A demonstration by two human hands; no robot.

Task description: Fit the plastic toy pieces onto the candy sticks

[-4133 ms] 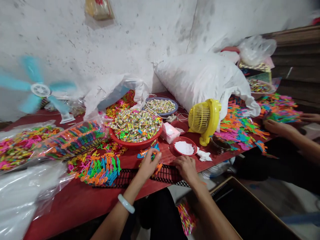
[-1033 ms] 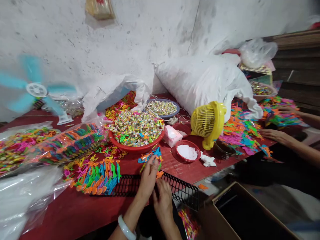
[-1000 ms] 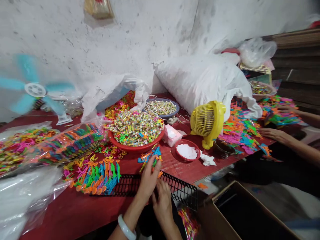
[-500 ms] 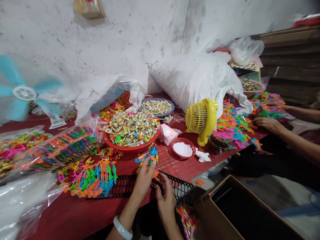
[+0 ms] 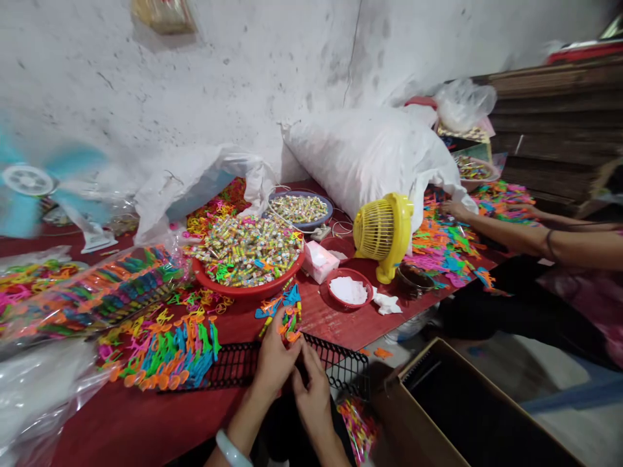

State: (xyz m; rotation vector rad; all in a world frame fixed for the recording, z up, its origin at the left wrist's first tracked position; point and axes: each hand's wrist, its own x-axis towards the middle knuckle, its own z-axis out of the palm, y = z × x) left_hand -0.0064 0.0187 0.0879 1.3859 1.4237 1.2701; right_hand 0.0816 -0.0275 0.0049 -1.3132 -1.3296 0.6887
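Small colourful plastic toys [image 5: 292,322], orange, green and yellow, stick up from the fingers of my left hand [image 5: 275,360], which is closed on them. My right hand [image 5: 312,388] is close against it with its fingers curled; what its fingertips hold, if anything, is hidden. Both hands are over a black plastic grid rack [image 5: 343,366] at the table's front edge. Toys in orange, green and blue [image 5: 168,353] fill the rack's left part in a row. Just beyond my hands are loose blue toys [image 5: 291,295] and a red basin [image 5: 287,282] heaped with small wrapped candy tubes.
A yellow fan [image 5: 384,233], a small red basket [image 5: 366,299] of white material and a tissue pack [image 5: 318,259] stand behind. An open carton [image 5: 403,383] is at lower right. Bagged toys [image 5: 97,292] lie left. A co-worker's arm [image 5: 525,237] reaches over a toy pile [image 5: 438,243].
My hands have come closer together, and the toys in my left hand point more upward. The view has turned slightly right. The co-worker's hand has moved farther into the toy pile.
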